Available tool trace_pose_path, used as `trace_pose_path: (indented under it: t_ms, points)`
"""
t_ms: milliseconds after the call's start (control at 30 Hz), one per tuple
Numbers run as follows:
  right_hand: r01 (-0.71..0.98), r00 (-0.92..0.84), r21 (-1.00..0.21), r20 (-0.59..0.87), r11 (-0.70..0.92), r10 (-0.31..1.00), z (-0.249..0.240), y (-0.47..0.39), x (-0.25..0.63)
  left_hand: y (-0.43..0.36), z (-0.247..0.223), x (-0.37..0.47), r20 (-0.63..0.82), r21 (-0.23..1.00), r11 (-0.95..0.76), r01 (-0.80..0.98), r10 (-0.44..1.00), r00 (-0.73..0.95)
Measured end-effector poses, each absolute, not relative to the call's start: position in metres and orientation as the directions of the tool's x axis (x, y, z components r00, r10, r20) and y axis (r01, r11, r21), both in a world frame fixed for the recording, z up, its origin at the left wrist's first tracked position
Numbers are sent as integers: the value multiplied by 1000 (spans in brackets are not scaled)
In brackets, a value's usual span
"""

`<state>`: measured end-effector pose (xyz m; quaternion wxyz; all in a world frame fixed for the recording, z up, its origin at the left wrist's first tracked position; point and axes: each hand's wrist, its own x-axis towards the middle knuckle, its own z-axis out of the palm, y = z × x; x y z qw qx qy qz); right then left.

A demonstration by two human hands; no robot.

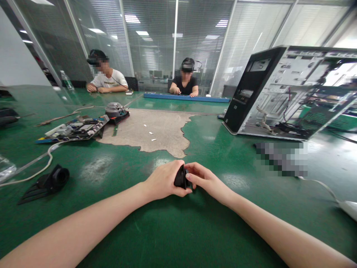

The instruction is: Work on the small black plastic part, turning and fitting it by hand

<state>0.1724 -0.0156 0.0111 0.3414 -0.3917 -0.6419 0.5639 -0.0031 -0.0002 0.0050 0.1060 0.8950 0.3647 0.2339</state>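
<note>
Close to me, in the middle of the view, a small black plastic part (180, 179) is held between both hands just over the green table. My left hand (164, 179) wraps round it from the left, thumb below and fingers behind. My right hand (205, 179) has its fingertips and thumb closed at the part's right side. The fingers cover much of the part, so its exact kind cannot be made out. To the left lies a black plastic piece with a round collar (51, 183), apart from my hands.
A circuit board (75, 128) and a round-topped cooler-like part (115, 111) lie at the left. An open computer case (251, 93) stands at the right. Beyond a torn tan patch (156, 128) is a blue bar (186, 97). Two people sit across the green table (167, 230).
</note>
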Motion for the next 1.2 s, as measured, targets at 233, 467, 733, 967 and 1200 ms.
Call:
trace_pose_path:
  t_ms: [233, 467, 733, 967, 1200]
  points:
    - [91, -460, -995, 0, 47, 888, 15, -16, 173, -1, 5, -3, 346, 344, -721, 602, 693, 632]
    - [-24, -503, -998, 63, 60, 862, 13, -18, 175, 0, 6, -3, 333, 364, -708, 606, 706, 625]
    - [-35, -344, -995, 96, 90, 934, 8, -17, 175, 1, 5, -5, 309, 400, -678, 617, 734, 605]
    - [25, -217, -999, 26, 32, 976, 4, -10, 181, 2, 6, -5, 311, 404, -675, 617, 736, 601]
    - [19, -405, -999, -46, -42, 913, 13, -20, 173, 0, 1, -2, 365, 334, -719, 610, 695, 619]
